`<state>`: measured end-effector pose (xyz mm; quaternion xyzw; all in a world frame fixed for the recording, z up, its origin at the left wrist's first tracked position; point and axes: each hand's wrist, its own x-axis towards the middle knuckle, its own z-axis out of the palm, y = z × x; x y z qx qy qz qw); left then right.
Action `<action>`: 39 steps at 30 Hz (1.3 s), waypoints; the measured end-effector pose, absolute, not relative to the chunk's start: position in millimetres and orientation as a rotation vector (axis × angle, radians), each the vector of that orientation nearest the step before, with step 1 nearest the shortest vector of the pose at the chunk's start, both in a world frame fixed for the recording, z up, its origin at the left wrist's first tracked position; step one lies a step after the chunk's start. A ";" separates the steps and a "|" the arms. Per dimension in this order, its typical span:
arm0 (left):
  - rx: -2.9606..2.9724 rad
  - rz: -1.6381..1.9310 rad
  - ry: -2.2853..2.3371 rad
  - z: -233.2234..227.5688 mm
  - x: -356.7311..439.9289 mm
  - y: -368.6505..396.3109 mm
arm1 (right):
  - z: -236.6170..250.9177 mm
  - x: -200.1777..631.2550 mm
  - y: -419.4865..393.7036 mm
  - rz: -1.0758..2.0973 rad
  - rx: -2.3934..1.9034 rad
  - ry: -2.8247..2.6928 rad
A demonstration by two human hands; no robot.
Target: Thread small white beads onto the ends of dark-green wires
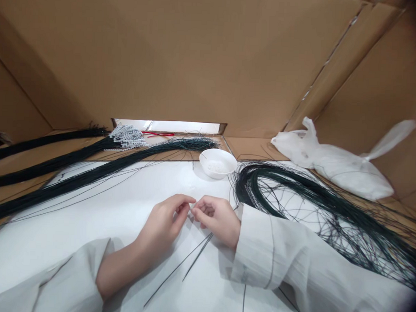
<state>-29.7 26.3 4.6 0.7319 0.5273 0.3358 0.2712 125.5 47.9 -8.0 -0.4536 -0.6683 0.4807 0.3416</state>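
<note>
Left hand [165,220] and right hand [220,218] nearly touch near dark strands [196,258]; I can't tell either grip's state.

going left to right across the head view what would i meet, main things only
White cluster on a dark strand bundle → left hand → right hand → white plastic bag
</note>
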 end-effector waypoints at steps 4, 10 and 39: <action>1.930 0.881 1.471 5.8 -29.3 25.7 | -5.5 125.2 48.1 1.229 -1.181 -1.764; 1.880 0.950 1.441 6.9 -27.7 23.1 | -1.9 125.3 51.8 1.361 -1.134 -1.722; 1.735 0.967 1.424 0.2 -28.1 33.4 | -1.7 126.3 62.0 1.629 -1.163 -1.479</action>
